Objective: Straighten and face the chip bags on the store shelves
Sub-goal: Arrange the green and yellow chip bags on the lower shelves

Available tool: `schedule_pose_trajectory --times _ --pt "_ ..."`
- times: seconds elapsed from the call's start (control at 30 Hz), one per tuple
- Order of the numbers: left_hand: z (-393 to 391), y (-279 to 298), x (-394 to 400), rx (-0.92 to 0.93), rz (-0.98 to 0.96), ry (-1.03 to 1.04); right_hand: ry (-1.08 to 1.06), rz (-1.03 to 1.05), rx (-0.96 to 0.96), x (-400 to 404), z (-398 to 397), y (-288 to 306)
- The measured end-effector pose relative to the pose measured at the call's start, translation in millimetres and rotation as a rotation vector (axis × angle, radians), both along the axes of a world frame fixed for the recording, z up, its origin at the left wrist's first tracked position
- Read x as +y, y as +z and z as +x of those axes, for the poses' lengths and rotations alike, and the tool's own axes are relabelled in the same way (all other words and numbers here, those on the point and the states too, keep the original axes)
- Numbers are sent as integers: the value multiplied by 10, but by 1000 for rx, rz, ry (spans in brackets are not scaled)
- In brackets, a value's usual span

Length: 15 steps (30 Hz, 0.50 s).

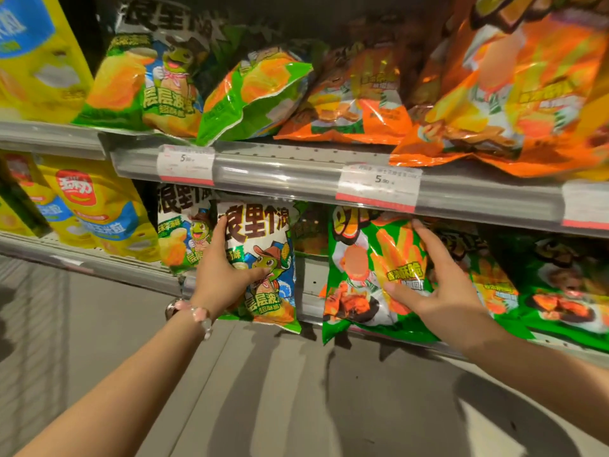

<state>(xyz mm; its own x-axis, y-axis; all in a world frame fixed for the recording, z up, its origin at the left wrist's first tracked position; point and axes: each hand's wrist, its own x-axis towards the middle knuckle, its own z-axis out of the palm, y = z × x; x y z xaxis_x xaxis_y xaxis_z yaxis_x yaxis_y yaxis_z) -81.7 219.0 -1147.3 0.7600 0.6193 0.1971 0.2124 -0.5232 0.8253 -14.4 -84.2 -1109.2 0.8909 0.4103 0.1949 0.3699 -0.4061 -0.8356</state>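
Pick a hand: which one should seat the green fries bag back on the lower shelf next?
Right. The right hand already grips the green fries bag, which overhangs the lower shelf edge. The left hand is busy holding the frog bag.

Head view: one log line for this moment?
left hand: grips turtle bag | right hand: grips green bag | lower shelf

Price-tag print (379, 183) blurred; orange bag (514, 94) cut off top-right.
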Motion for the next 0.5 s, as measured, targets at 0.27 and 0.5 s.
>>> schedule_pose_trajectory --times 0.27,0.5 --pt "723 -195 -217 145 167 65 -117 -14 56 -517 88 35" --pt "857 -80 -405 420 288 182 -191 11 44 -978 214 -16"
